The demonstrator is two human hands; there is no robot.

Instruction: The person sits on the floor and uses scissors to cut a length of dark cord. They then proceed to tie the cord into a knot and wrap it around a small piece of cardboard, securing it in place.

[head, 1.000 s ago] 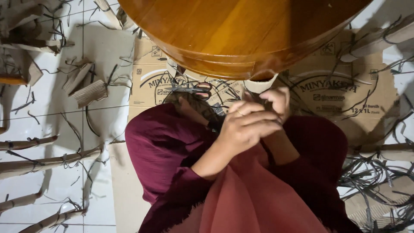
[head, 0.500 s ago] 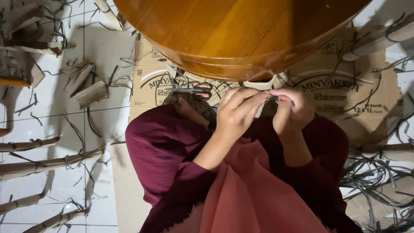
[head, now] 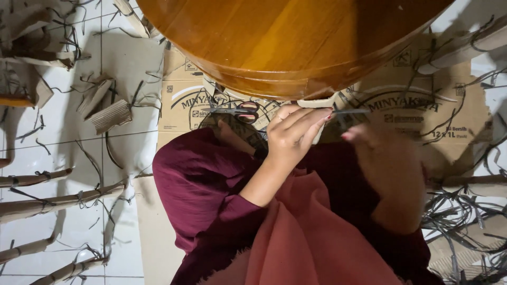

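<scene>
Two hands work below the round wooden desk (head: 285, 47). Left hand (head: 293, 134) pinches a thin dark strip (head: 351, 111), running lengthwise rightward. Right hand (head: 391, 163), blurred, grip indeterminate, sits just beneath it. Scissors (head: 237, 111) lie left on the cardboard (head: 179, 100).

Scissors (head: 238, 111) on cardboard (head: 179, 103) below round table (head: 285, 42), left hand (head: 293, 134) beside them

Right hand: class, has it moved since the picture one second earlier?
Yes. The right hand has pulled away from the left hand, out to the right along the round wooden table's rim, and is blurred.
</scene>
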